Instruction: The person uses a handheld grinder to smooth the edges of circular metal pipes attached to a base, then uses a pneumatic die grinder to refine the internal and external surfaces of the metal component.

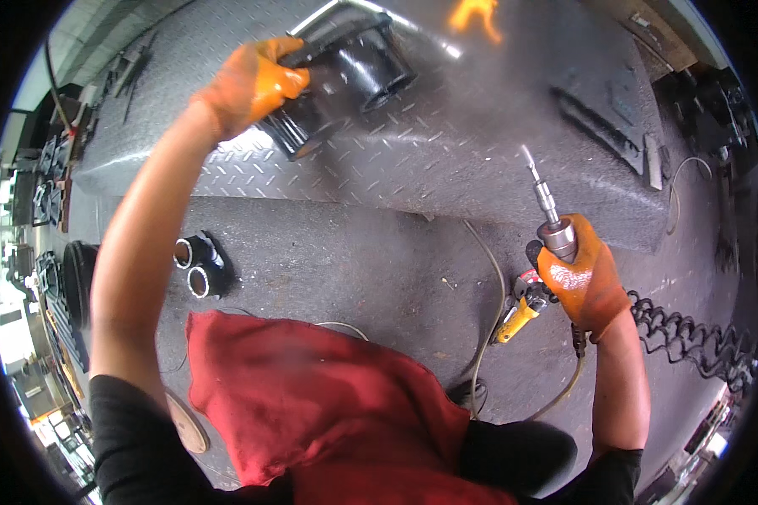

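My left hand [257,84], in an orange glove, is closed on a glossy black pipe fitting [369,71] with wide round openings. The fitting lies on the tread-plate tabletop [370,172], and the glove hides part of it. Over on the right, just off the table's near edge, my gloved right hand [583,273] is wrapped around a corded die grinder [556,225]. Its silver nose and slim bit point up and away from me, apart from the fitting. A pale cord hangs from the tool below my hand.
A yellow angle grinder [518,318] lies on the floor beside my right hand. Two-mouthed black pipe fittings [204,268] sit on the floor at left. A coiled black hose [691,341] runs at right. Flat metal bars [602,130] lie on the tabletop. An orange flame-like patch [477,15] shows at top.
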Tool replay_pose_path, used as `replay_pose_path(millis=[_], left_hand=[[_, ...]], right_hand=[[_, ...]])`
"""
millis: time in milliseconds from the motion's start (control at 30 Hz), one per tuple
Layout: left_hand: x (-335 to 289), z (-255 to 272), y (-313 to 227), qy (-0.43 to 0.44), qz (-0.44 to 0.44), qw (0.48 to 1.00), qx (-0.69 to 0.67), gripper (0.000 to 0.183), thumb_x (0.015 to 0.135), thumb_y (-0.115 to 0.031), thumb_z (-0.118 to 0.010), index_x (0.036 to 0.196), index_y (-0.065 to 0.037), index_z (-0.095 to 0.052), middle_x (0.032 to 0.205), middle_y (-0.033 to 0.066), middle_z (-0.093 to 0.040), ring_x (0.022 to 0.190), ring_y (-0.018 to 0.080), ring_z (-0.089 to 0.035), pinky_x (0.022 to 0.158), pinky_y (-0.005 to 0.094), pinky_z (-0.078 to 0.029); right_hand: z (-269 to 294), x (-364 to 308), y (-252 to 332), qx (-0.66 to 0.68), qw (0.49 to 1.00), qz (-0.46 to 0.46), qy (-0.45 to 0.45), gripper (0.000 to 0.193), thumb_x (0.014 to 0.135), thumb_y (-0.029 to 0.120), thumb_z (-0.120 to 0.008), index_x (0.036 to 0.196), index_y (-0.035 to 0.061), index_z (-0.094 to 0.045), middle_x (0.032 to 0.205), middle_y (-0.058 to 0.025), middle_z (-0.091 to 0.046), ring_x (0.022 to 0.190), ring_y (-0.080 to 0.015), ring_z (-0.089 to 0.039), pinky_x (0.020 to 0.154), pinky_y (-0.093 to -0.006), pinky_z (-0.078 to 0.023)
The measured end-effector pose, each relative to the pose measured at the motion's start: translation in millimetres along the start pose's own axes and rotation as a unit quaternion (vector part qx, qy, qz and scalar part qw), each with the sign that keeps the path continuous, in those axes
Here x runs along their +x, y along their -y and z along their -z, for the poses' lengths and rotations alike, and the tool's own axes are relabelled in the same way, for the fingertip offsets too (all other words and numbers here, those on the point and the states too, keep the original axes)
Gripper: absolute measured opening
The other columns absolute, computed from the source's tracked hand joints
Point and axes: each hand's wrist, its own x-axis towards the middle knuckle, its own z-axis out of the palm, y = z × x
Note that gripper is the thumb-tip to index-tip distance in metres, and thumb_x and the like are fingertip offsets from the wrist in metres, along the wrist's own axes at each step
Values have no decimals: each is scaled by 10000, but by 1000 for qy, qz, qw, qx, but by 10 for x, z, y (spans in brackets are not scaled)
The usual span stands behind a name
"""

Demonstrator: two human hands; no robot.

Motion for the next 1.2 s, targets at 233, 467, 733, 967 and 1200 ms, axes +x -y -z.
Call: replay_pose_path(millis=[233, 467, 733, 967, 1200], left_hand=[[-90, 174, -320, 51, 20, 992, -115, 208, 938, -217, -768, 1026, -31, -737, 873, -10, -724, 758, 62, -644, 678, 240, -534], [32, 379, -354, 32, 20, 993, 114, 333, 965, -319, -713, 932, 12, -724, 783, 22, -698, 715, 68, -591, 598, 285, -461], [31, 483, 342, 95, -195, 974, 66, 594, 980, -280, -717, 1436, 36, -506, 1374, 150, -608, 1266, 210, -584, 1067, 354, -453], [9, 265, -176, 130, -66, 989, -35, 415, 958, -268, -708, 1222, 49, -665, 929, 40, -702, 814, 71, -636, 747, 266, -530], [48, 220, -210, 190, -75, 979, -10, 425, 965, -207, -696, 1262, 87, -622, 1029, 68, -710, 899, 92, -658, 820, 262, -547]], right_hand=[[-655, 345, 440, -15, 999, 21, -41, 307, 871, 179, -711, 1091, -1, -592, 786, -168, -670, 723, -240, -691, 700, -369, -542], [-1093, 213, 789, -31, 997, -5, -71, 364, 888, 238, -739, 1123, 2, -592, 857, -230, -703, 816, -387, -711, 727, -439, -542], [-1060, 375, 1186, -138, 987, -51, -60, 499, 938, 373, -677, 1191, -41, -563, 1037, -339, -672, 1030, -526, -630, 884, -514, -513], [-1180, 164, 1046, -74, 993, -34, -87, 415, 956, 312, -653, 1132, -59, -597, 1000, -330, -696, 998, -503, -665, 879, -530, -536], [-1347, -54, 991, -19, 997, -54, -52, 363, 957, 291, -663, 1097, -36, -597, 1000, -311, -695, 990, -476, -677, 856, -532, -541]])
